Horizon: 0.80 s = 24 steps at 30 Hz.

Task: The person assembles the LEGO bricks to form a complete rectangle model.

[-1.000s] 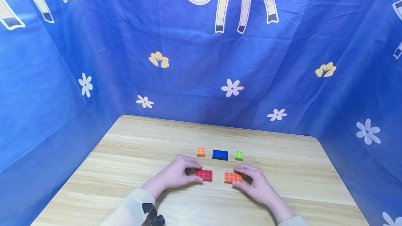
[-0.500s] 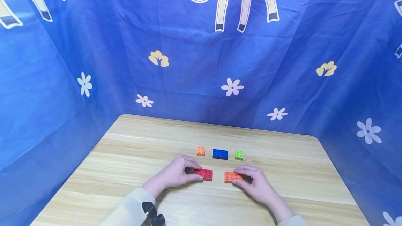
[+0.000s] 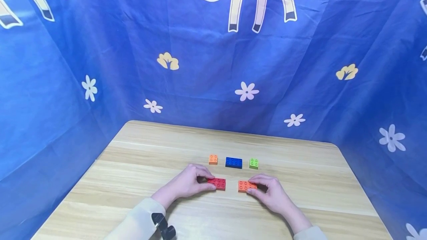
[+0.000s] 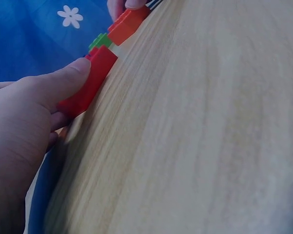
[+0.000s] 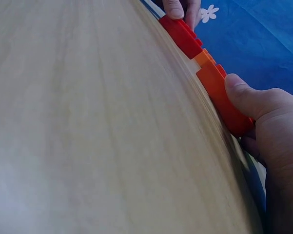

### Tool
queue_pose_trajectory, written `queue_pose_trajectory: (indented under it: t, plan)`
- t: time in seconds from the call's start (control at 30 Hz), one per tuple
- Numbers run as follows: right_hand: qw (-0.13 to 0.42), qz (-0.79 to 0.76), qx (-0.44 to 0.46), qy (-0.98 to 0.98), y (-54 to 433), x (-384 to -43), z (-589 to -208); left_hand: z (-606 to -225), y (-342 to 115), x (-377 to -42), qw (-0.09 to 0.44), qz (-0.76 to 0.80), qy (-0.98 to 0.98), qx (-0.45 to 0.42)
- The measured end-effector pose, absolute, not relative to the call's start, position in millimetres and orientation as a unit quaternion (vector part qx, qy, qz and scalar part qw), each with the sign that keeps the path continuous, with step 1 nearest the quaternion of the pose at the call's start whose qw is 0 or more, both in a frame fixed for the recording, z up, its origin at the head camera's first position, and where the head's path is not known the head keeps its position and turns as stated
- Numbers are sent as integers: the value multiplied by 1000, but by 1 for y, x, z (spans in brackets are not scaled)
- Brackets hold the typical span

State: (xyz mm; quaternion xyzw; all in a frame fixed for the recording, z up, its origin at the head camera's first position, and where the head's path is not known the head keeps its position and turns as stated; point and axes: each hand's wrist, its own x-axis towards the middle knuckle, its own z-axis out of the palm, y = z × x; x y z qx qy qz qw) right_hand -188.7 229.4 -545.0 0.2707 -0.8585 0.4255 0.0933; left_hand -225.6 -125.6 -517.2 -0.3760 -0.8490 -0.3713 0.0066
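On the wooden table (image 3: pixel 140 151) my left hand (image 3: pixel 188 183) pinches a long red brick (image 3: pixel 217 183) between thumb and fingers. The red brick (image 4: pixel 87 85) shows close up in the left wrist view with my thumb on its near side. My right hand (image 3: pixel 268 192) pinches a long orange brick (image 3: pixel 245 186) the same way. In the right wrist view my thumb lies against the orange brick (image 5: pixel 222 95), and the red brick (image 5: pixel 183 35) lies beyond it. Both bricks rest on the table a short gap apart.
Behind the hands stands a row of a small orange brick (image 3: pixel 213 159), a long blue brick (image 3: pixel 234 162) and a small green brick (image 3: pixel 254 163). A blue cloth with flowers (image 3: pixel 247 92) hangs round the table on three sides.
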Motion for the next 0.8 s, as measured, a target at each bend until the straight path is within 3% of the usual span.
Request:
queue_pose_trajectory:
  t: [0.8]
  plan:
    - [82,429,258,-862,231,-183,-544,-519,-127,-223,23,-380,-838,-390]
